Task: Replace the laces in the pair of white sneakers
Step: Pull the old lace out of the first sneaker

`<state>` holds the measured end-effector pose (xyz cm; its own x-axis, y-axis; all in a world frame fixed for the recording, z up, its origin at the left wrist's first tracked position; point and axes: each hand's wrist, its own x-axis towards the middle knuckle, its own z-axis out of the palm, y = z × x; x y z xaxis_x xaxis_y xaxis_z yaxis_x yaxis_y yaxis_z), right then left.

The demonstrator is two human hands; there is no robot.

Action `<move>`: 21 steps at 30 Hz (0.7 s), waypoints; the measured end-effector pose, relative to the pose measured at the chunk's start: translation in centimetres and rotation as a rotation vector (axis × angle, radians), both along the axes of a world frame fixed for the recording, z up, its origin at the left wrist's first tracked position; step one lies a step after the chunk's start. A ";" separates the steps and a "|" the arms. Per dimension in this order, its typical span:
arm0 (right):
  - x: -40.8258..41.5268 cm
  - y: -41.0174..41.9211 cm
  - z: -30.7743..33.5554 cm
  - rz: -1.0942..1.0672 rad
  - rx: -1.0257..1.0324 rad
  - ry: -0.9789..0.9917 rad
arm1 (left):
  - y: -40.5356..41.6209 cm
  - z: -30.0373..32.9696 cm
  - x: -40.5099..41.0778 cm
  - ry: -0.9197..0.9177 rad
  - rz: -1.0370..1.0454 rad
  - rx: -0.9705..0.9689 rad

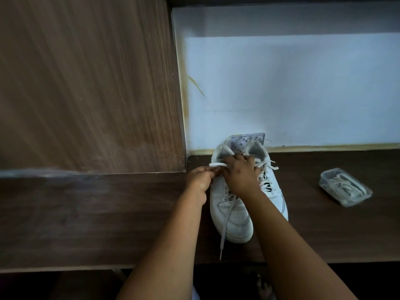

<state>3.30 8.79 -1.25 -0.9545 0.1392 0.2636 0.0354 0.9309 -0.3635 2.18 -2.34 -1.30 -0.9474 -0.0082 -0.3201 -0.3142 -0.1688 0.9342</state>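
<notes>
Dark matt wood-grain desk top (pixel 108 213); smooth white leather-look sneakers (pixel 236 215), flat cloth laces (pixel 226 221); clear glossy plastic tub (pixel 346 187).

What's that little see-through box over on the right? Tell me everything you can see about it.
The clear plastic container is a shallow rectangular tub with rounded corners, apparently thin transparent plastic. It sits flat on the dark wooden desk, turned at an angle, to the right of the white sneakers and apart from them. Inside lie loosely bundled pale laces. Whether a lid is on it is unclear. Neither hand touches it.
</notes>
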 end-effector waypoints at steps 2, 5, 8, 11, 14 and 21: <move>-0.4 0.3 -0.5 -0.052 0.017 0.000 | -0.1 0.2 0.2 0.004 -0.004 0.000; -0.5 0.6 -0.5 -0.046 0.030 0.004 | -0.1 0.4 0.5 0.016 -0.008 0.013; -1.3 0.9 -0.9 0.000 -0.006 -0.052 | -0.3 0.6 0.7 0.012 -0.018 -0.008; -1.6 1.5 0.2 -0.107 -0.560 0.021 | -0.4 0.9 0.9 -0.008 -0.027 -0.025; -1.3 3.0 3.3 -0.181 -1.467 0.209 | -0.5 1.0 1.0 -0.036 -0.043 -0.023; 1.1 3.0 4.6 -0.002 -1.414 0.161 | 0.5 -0.5 0.1 0.349 0.008 -0.423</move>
<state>4.42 11.81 3.38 -0.9275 0.3738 0.0076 -0.0939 -0.2131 -0.9725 2.30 -1.80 -1.84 -0.9961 -0.0758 0.0459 0.0261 0.2431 0.9696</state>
